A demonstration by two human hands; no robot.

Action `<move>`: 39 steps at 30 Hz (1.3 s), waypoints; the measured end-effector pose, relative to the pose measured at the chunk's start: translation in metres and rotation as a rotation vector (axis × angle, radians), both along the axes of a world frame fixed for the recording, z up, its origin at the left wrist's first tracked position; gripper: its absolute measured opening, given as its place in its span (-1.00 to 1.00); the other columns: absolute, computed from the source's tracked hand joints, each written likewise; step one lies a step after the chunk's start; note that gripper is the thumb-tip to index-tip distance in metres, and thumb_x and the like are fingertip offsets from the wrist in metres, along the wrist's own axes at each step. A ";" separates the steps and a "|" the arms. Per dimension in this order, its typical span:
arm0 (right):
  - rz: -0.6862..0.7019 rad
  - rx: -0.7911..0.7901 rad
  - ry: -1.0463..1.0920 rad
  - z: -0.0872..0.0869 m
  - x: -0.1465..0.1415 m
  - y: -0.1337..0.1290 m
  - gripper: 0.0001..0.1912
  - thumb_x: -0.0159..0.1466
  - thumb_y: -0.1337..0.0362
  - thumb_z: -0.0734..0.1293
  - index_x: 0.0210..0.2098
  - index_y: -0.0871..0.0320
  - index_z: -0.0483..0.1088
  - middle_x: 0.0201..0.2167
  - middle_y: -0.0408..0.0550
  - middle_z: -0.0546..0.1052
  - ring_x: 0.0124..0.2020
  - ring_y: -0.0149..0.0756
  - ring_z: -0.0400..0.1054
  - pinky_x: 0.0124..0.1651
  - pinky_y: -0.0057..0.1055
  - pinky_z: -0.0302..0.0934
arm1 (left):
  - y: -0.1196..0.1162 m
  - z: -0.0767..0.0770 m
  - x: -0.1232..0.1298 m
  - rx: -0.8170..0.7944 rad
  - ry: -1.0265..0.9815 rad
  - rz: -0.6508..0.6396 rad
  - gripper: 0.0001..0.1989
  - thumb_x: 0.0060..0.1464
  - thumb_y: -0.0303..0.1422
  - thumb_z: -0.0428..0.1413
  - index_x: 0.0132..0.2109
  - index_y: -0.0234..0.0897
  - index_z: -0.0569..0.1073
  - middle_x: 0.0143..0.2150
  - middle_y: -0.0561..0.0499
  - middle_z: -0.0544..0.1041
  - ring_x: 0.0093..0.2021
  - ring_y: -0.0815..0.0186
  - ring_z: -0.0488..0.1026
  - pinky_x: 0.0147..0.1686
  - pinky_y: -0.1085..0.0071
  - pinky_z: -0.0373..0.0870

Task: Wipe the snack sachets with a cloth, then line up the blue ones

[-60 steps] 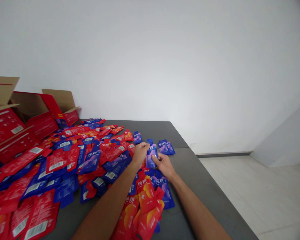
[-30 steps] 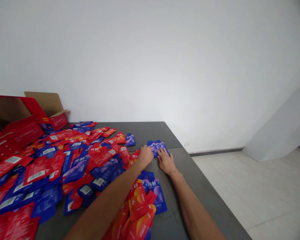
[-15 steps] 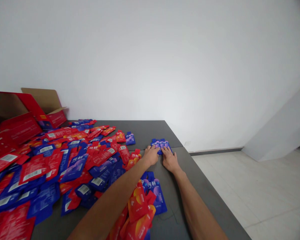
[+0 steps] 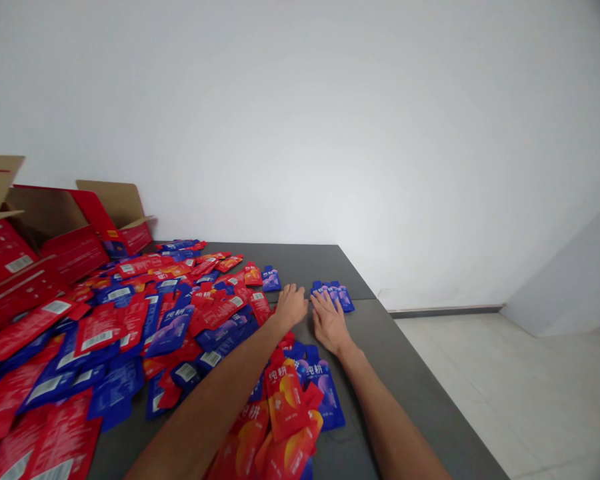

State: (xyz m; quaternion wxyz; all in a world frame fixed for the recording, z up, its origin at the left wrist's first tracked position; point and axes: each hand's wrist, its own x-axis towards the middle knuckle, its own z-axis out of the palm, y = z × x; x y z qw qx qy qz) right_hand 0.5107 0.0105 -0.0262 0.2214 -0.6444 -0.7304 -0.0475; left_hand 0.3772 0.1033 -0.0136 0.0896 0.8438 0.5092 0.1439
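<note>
A row of overlapping blue pouches (image 4: pixel 343 297) lies near the table's right edge, printed with pale purple fruit and white characters. My right hand (image 4: pixel 329 325) rests over the row's left end, fingers stretched out and partly hiding it. To its left, my left hand (image 4: pixel 293 307) hovers or lies by the edge of the heaped pouches, fingers loosely apart, with no pouch visible in it. Just beyond that hand are a single blue pouch (image 4: pixel 271 279) and a red pouch (image 4: pixel 253 274). Between my forearms, red pouches (image 4: pixel 283 399) overlap a larger-looking blue pouch (image 4: pixel 324 393).
A wide heap of red and blue pouches (image 4: pixel 170 327) covers the left of the dark table (image 4: pixel 310 261). Open red cardboard boxes (image 4: pixel 75 252) stand at the back left. A white wall (image 4: pixel 350 133) runs behind; tiled floor (image 4: pixel 460 353) lies to the right.
My left hand has come off the blue pouch row and shifted left toward the heap. My right hand has slid to the row's left end. The view has turned slightly left.
</note>
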 end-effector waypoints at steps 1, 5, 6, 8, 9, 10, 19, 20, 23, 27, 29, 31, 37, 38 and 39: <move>0.009 -0.004 0.002 0.000 -0.004 0.000 -0.49 0.41 0.27 0.03 0.32 0.10 0.19 0.37 -0.06 0.17 0.44 -0.19 -0.18 0.41 -0.06 -0.28 | 0.004 0.000 -0.006 0.006 -0.001 0.026 -0.57 0.23 -0.27 -0.06 0.17 -0.33 0.37 0.24 -0.30 0.32 0.30 0.01 0.15 0.23 0.13 0.10; 0.023 -0.001 0.002 0.002 -0.012 -0.001 -0.50 0.42 0.24 0.03 0.31 0.11 0.21 0.36 -0.03 0.19 0.43 -0.18 -0.14 0.40 -0.06 -0.23 | 0.018 -0.002 -0.026 0.015 -0.005 0.153 -0.46 0.20 -0.22 -0.02 0.25 -0.40 0.29 0.37 -0.40 0.13 0.40 -0.11 -0.03 0.31 0.01 -0.09; 0.024 0.007 -0.002 0.002 -0.012 -0.001 -0.50 0.42 0.24 0.03 0.30 0.11 0.22 0.36 -0.02 0.19 0.43 -0.18 -0.14 0.40 -0.06 -0.23 | 0.021 -0.003 -0.029 0.005 -0.003 0.189 -0.43 0.19 -0.20 -0.02 0.28 -0.40 0.26 0.39 -0.41 0.09 0.41 -0.17 -0.06 0.30 -0.05 -0.12; 0.030 0.019 -0.012 0.001 -0.012 -0.001 -0.51 0.43 0.24 0.03 0.30 0.10 0.23 0.36 -0.03 0.19 0.43 -0.18 -0.13 0.40 -0.06 -0.21 | 0.026 -0.005 -0.032 -0.028 0.004 0.241 -0.38 0.18 -0.14 -0.02 0.31 -0.38 0.23 0.40 -0.43 0.07 0.40 -0.24 -0.05 0.28 -0.15 -0.16; 0.031 0.021 -0.016 0.000 -0.011 -0.001 -0.51 0.43 0.24 0.03 0.30 0.10 0.23 0.36 -0.03 0.19 0.43 -0.18 -0.13 0.39 -0.06 -0.20 | 0.027 -0.006 -0.033 -0.043 0.007 0.255 -0.37 0.19 -0.12 -0.02 0.31 -0.37 0.23 0.39 -0.44 0.08 0.39 -0.25 -0.03 0.28 -0.18 -0.17; 0.032 0.021 -0.020 -0.001 -0.011 0.000 -0.51 0.43 0.25 0.03 0.29 0.09 0.23 0.36 -0.04 0.19 0.43 -0.18 -0.12 0.39 -0.06 -0.19 | 0.027 -0.008 -0.032 -0.055 0.009 0.259 -0.37 0.19 -0.11 -0.04 0.30 -0.37 0.24 0.38 -0.44 0.11 0.39 -0.25 -0.01 0.27 -0.19 -0.18; 0.019 0.038 -0.008 -0.014 -0.007 0.005 -0.53 0.40 0.29 0.06 0.23 0.11 0.32 0.33 -0.03 0.25 0.41 -0.15 -0.05 0.37 -0.05 -0.12 | 0.010 0.001 -0.016 -0.042 -0.046 0.145 -0.63 0.28 -0.23 -0.12 -0.01 -0.25 0.51 0.14 -0.25 0.44 0.19 0.02 0.31 0.17 0.07 0.19; 0.019 0.046 0.001 -0.014 -0.006 0.006 -0.53 0.39 0.29 0.06 0.22 0.11 0.34 0.32 -0.02 0.26 0.40 -0.14 -0.03 0.37 -0.05 -0.10 | 0.009 0.003 -0.015 -0.042 -0.060 0.157 -0.65 0.28 -0.27 -0.11 0.01 -0.27 0.49 0.12 -0.26 0.44 0.16 0.05 0.33 0.14 0.13 0.23; 0.011 0.082 0.036 -0.015 -0.005 0.008 -0.54 0.38 0.29 0.08 0.17 0.13 0.39 0.27 0.03 0.33 0.37 -0.12 0.05 0.34 -0.05 -0.02 | 0.010 0.006 -0.015 -0.045 -0.104 0.242 -0.64 0.25 -0.39 -0.10 0.09 -0.39 0.43 0.14 -0.37 0.40 0.17 0.03 0.33 0.14 0.15 0.24; 0.056 0.114 0.080 -0.011 -0.009 0.012 -0.57 0.35 0.32 0.09 0.07 0.17 0.47 0.14 0.07 0.46 0.23 -0.12 0.24 0.28 -0.14 0.09 | 0.018 0.005 -0.019 -0.087 -0.176 0.333 -0.66 0.19 -0.44 -0.02 0.07 -0.45 0.44 0.08 -0.41 0.46 0.17 -0.05 0.33 0.14 0.06 0.22; 0.081 0.097 0.121 -0.007 -0.014 0.016 -0.58 0.35 0.34 0.09 0.01 0.16 0.50 0.04 0.06 0.53 0.12 -0.15 0.33 0.24 -0.20 0.12 | 0.023 0.006 -0.023 -0.119 -0.231 0.350 -0.69 0.14 -0.44 0.06 0.02 -0.44 0.47 0.05 -0.38 0.49 0.15 -0.04 0.37 0.12 0.11 0.25; 0.073 0.061 0.205 -0.003 -0.019 0.023 -0.61 0.34 0.34 0.10 -0.04 0.16 0.52 -0.03 0.05 0.57 0.04 -0.16 0.37 0.20 -0.24 0.14 | 0.029 0.008 -0.029 -0.158 -0.306 0.365 -0.71 0.08 -0.44 0.12 -0.04 -0.42 0.51 0.02 -0.36 0.53 0.09 -0.01 0.43 0.06 0.19 0.31; -0.035 0.040 0.443 0.006 -0.037 0.053 -0.61 0.32 0.22 0.14 -0.06 0.23 0.52 -0.08 0.14 0.58 -0.03 -0.10 0.43 0.10 -0.24 0.22 | 0.034 0.024 -0.050 -0.227 -0.658 0.378 -0.83 0.05 -0.44 0.12 -0.21 -0.32 0.58 -0.24 -0.15 0.63 -0.14 0.17 0.55 -0.18 0.37 0.40; -0.042 0.040 0.479 0.007 -0.041 0.057 -0.60 0.33 0.19 0.14 -0.05 0.23 0.52 -0.09 0.14 0.58 -0.06 -0.12 0.45 0.05 -0.26 0.26 | 0.033 0.026 -0.052 -0.229 -0.725 0.373 -0.83 0.05 -0.44 0.11 -0.23 -0.32 0.58 -0.29 -0.11 0.63 -0.18 0.20 0.55 -0.22 0.40 0.41; -0.042 0.036 0.514 0.008 -0.046 0.060 -0.59 0.33 0.15 0.14 -0.06 0.22 0.51 -0.12 0.12 0.59 -0.10 -0.13 0.46 -0.01 -0.28 0.29 | 0.031 0.028 -0.054 -0.229 -0.790 0.367 -0.83 0.05 -0.44 0.10 -0.23 -0.31 0.57 -0.32 -0.08 0.63 -0.21 0.22 0.55 -0.25 0.42 0.41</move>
